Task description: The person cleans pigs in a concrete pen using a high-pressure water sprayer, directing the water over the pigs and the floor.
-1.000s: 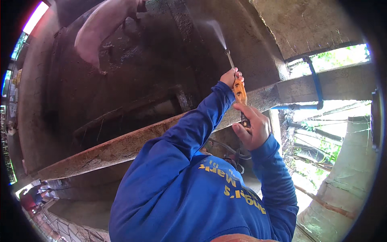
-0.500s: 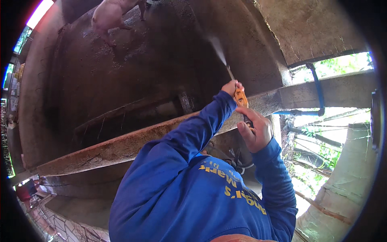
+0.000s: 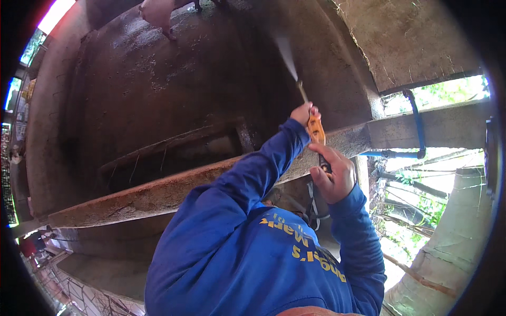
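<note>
An orange pressure washer gun (image 3: 316, 129) points away from me over a low concrete wall (image 3: 142, 197). My left hand (image 3: 303, 113) is wrapped round its front, at the base of the thin metal lance (image 3: 302, 91). Behind it my right hand (image 3: 338, 176) is closed round the dark rear grip, which its fingers partly hide. From the lance tip a white fan of water spray (image 3: 285, 52) shoots toward the far part of the pen. At the pen's far edge stands a pig (image 3: 158, 15), cut off by the top of the view.
Wet concrete floor (image 3: 184, 87) fills the pen. A recessed trough (image 3: 221, 146) lies just beyond the low wall. To the right, a blue pipe (image 3: 417, 124) runs down past a concrete beam (image 3: 432, 124). Wire mesh (image 3: 97, 292) shows at the lower left.
The pig has shifted up toward the far edge and shows less now. Both hands keep their hold, and the spray continues with nearly the same aim.
</note>
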Available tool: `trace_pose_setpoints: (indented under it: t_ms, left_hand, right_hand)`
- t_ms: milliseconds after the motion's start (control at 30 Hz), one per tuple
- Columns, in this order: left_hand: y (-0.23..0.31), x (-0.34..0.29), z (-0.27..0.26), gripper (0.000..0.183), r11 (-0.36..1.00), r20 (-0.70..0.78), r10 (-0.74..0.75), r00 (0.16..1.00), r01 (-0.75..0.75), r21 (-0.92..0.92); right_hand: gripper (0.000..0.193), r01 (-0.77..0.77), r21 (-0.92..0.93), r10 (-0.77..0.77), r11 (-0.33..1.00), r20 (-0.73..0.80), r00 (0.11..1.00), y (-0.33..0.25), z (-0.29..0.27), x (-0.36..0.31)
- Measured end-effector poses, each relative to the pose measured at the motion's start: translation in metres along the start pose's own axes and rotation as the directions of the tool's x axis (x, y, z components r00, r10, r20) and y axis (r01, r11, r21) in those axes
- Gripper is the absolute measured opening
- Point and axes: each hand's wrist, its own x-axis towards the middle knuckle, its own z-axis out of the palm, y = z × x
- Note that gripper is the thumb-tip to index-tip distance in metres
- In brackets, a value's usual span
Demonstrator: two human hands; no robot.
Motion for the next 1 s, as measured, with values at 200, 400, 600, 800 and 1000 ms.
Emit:
trace_pose_setpoints:
  t_ms: [200, 400, 600, 800, 1000]
  left_hand:
    - [0.017, -0.002, 0.026, 0.019, 0.998, -0.081, 0.044, 0.996, -0.046, -0.032]
    - [0.037, -0.001, 0.047, 0.015, 0.99, 0.033, 0.136, 0.99, -0.135, -0.024]
    - [0.01, 0.009, 0.015, 0.011, 1.0, -0.076, 0.015, 0.997, -0.017, -0.023]
    - [0.06, -0.009, 0.081, 0.021, 0.989, -0.019, 0.146, 0.989, -0.146, 0.005]
    - [0.019, -0.002, 0.024, 0.013, 0.989, -0.138, 0.147, 0.979, -0.147, 0.016]
  right_hand:
    - [0.051, -0.028, 0.039, 0.028, 0.999, 0.012, 1.0, -0.005, -0.014, 0.004]
    - [0.051, 0.01, 0.002, -0.01, 1.0, -0.005, 1.0, -0.012, -0.014, 0.004]
    - [0.053, -0.043, 0.065, 0.045, 0.997, -0.035, 0.998, -0.005, -0.011, 0.007]
    - [0.056, 0.093, 0.055, -0.085, 0.994, -0.127, 0.988, -0.008, -0.014, 0.013]
    - [0.06, -0.005, 0.17, 0.03, 0.985, -0.143, 0.989, 0.026, 0.005, -0.006]
